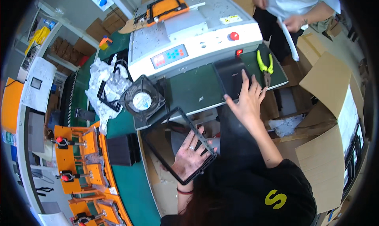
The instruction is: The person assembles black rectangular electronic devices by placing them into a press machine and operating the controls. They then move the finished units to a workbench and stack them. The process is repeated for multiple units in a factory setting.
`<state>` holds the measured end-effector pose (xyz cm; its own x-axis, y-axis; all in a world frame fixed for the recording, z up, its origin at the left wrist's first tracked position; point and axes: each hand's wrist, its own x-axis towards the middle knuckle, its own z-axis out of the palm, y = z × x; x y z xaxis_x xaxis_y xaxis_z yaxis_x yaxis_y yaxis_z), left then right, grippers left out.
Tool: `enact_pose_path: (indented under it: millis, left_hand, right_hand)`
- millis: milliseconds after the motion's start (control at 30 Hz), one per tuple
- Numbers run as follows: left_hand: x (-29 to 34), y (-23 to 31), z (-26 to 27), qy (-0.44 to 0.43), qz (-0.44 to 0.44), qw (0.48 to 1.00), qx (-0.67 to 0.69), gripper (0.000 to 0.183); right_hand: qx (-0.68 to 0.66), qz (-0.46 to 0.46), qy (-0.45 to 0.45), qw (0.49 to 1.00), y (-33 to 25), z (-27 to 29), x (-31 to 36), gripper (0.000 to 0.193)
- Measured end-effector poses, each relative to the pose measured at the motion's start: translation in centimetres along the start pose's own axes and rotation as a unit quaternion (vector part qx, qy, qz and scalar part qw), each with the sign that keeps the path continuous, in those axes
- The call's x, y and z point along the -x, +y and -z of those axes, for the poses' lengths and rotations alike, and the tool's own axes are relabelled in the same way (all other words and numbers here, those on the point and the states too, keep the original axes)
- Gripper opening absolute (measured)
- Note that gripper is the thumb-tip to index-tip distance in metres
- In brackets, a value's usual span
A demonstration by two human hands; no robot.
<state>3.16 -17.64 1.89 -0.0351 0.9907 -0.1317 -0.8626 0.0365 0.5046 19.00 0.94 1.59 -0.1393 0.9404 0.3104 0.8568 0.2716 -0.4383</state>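
My left hand, palm up with fingers spread, supports a tilted black rectangular frame near the bench's front edge. Its palm shows through the frame's opening, and the fingers reach the right side bar. My right hand has its fingers outstretched over a flat black rectangular panel on the green bench. The fingertips touch or nearly touch the panel's right side, while the thumb is at its near edge. To the right of the panel lie yellow-green-handled pliers.
A black fan sits left of centre beside crumpled plastic wrapping. Behind is a white machine with a red button. Dark stacked panels and orange clamp fixtures stand left. Cardboard boxes and another person are right.
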Motion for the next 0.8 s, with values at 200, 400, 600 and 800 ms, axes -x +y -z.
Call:
enact_pose_path:
  millis: [200,400,600,800]
  left_hand:
    - [-0.4,0.0,-0.7,0.058,0.014,0.998,0.007,0.124]
    - [-0.3,-0.5,1.1,-0.045,-0.014,0.995,0.089,0.123]
    - [0.3,-0.4,1.5,-0.045,-0.051,0.993,0.100,0.104]
    - [-0.6,-0.5,1.1,-0.014,-0.052,0.998,0.032,0.097]
  right_hand:
    - [0.002,0.010,0.021,1.000,0.5,1.3,-0.3,0.091]
    - [0.016,0.081,0.048,0.995,1.3,2.5,-0.9,0.074]
    - [-0.436,-0.019,-0.129,0.890,4.6,6.3,-3.5,0.049]
    - [-0.840,-0.093,-0.214,0.489,5.4,6.3,-2.7,0.069]
